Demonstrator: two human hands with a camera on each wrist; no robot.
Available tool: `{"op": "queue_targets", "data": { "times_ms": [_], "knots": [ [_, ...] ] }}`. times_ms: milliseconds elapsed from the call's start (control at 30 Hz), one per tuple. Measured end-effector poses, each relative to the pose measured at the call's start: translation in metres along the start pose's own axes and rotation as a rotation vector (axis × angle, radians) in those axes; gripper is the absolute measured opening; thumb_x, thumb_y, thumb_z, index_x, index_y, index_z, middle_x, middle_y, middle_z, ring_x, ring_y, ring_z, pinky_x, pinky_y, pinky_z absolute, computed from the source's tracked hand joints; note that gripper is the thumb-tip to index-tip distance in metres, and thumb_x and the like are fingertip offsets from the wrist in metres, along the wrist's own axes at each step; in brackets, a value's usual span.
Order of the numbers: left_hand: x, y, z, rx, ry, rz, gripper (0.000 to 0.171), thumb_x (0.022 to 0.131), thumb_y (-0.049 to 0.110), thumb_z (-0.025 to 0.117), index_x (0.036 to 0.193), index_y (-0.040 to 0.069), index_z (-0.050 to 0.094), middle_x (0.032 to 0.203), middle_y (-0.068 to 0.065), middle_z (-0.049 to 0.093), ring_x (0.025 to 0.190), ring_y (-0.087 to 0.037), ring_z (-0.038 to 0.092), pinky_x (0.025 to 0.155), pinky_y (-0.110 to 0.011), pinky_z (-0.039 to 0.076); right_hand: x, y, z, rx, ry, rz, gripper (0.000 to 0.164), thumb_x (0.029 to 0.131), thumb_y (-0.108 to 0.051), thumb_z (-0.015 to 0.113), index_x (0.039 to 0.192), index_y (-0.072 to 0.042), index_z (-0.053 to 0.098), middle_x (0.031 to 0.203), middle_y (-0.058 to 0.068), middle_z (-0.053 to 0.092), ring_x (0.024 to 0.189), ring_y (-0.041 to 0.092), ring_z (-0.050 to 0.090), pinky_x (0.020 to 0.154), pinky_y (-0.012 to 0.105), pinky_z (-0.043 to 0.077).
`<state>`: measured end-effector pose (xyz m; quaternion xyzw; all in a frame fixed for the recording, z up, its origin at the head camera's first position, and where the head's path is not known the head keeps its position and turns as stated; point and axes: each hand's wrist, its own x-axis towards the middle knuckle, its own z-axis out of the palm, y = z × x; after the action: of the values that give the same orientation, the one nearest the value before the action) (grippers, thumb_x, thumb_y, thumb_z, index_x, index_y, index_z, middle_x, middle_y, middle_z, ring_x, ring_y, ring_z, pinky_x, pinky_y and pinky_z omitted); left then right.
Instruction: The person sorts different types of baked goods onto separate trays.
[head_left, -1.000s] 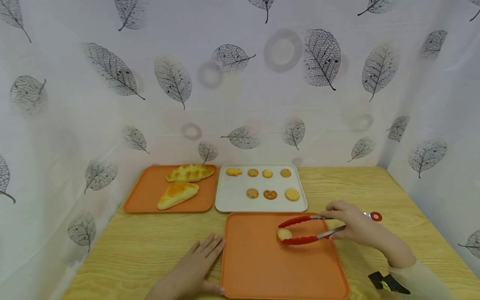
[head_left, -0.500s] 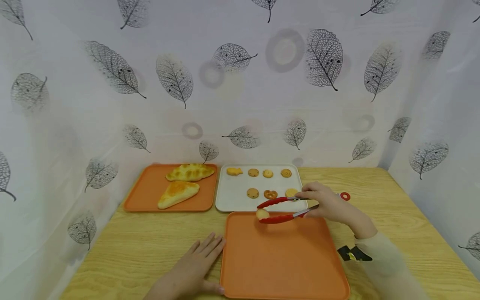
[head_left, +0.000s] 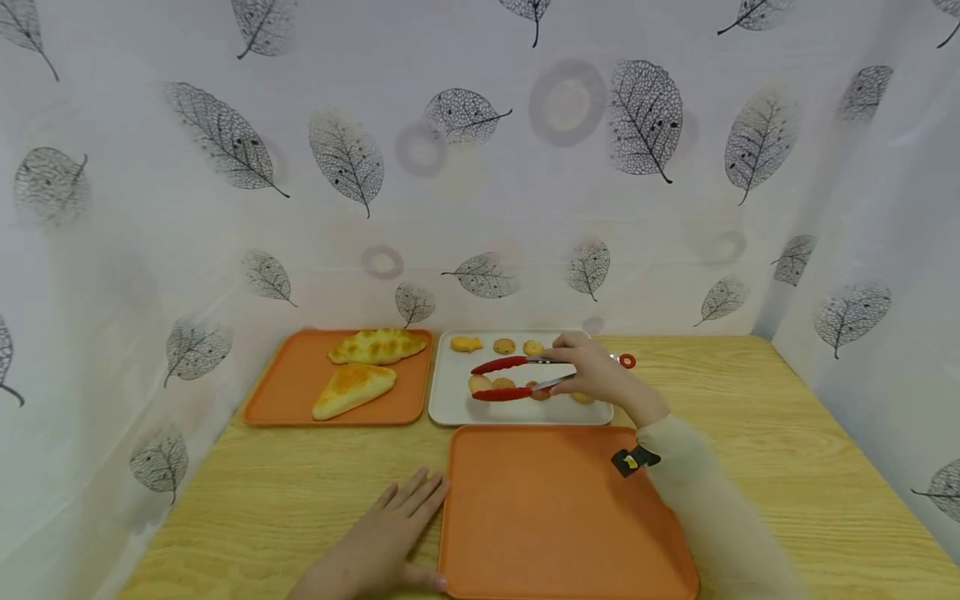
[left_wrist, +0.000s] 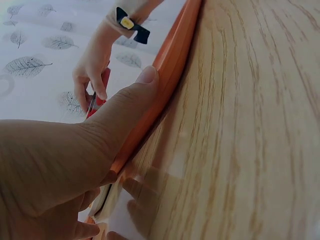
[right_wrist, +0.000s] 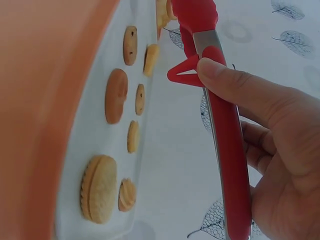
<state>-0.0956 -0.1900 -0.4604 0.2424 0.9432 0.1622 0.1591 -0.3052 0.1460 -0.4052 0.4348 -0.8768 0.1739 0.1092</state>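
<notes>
My right hand (head_left: 596, 371) grips red-and-silver tongs (head_left: 504, 393) over the white tray (head_left: 446, 408). A small round pale cookie (head_left: 477, 383) sits between the red tips. In the right wrist view the thumb presses on the tongs (right_wrist: 227, 150), and their tips are cut off at the top. Several cookies lie on the white tray, among them a fish-shaped one (head_left: 466, 343) and a brown pretzel (right_wrist: 116, 96). My left hand (head_left: 382, 533) lies on the table with fingers extended, fingertips and thumb touching the left rim of the front orange tray (head_left: 562, 517).
Another orange tray (head_left: 277, 400) stands at the back left, bearing a long braided bread (head_left: 378, 346) and a triangular bread (head_left: 355, 392). A leaf-printed curtain (head_left: 495, 183) encloses the wooden table (head_left: 750, 433) at the back and sides.
My right hand has carried the tongs and the pale cookie from above the front orange tray, leftward and away, to over the white tray. The left hand has stayed in place.
</notes>
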Motion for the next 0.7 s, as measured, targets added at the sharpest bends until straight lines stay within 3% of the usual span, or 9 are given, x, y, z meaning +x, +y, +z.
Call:
{"op": "queue_targets", "data": {
  "times_ms": [333, 700],
  "knots": [
    [-0.002, 0.003, -0.001, 0.008, 0.018, 0.006, 0.114, 0.071, 0.083, 0.050, 0.158, 0.017, 0.017, 0.164, -0.006, 0.021, 0.152, -0.030, 0.015, 0.115, -0.062, 0.023, 0.031, -0.004, 0.033, -0.003, -0.166, 0.168, 0.055, 0.077, -0.026, 0.083, 0.126, -0.006, 0.066, 0.115, 0.013, 0.060, 0.103, 0.029, 0.053, 0.083, 0.043, 0.046],
    [-0.002, 0.004, -0.003, -0.007, 0.017, 0.011, 0.114, 0.071, 0.081, 0.053, 0.158, 0.016, 0.019, 0.163, -0.007, 0.021, 0.152, -0.032, 0.015, 0.114, -0.064, 0.024, 0.044, -0.012, 0.040, -0.070, -0.194, 0.206, 0.052, 0.078, -0.027, 0.082, 0.125, -0.011, 0.067, 0.113, 0.010, 0.060, 0.103, 0.027, 0.053, 0.077, 0.039, 0.044]
  ]
}}
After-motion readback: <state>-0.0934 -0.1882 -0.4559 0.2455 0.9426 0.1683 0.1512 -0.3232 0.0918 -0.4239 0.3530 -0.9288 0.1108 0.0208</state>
